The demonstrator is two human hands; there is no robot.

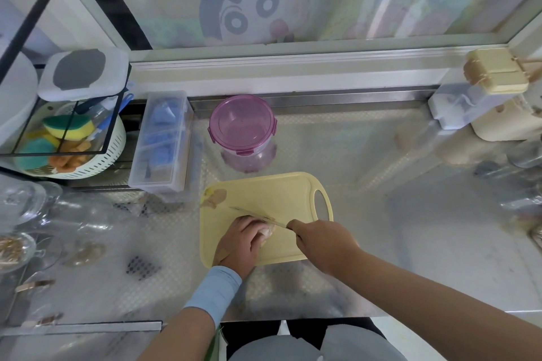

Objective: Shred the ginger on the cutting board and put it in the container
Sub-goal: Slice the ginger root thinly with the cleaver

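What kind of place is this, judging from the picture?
Most likely a small kitchen worktop: the right hand cuts ginger with a knife on a yellow cutting board, a lidded container stands behind it, and dish sponges sit in a drainer basket at the left.

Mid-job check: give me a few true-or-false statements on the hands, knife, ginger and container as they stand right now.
1. The right hand grips the knife. True.
2. The purple lid is off the container. False: the lid sits on the container.
3. The left hand holds the ginger down on the cutting board. True.
4. The container stands on the cutting board. False: it stands on the counter, beyond the board's far edge.
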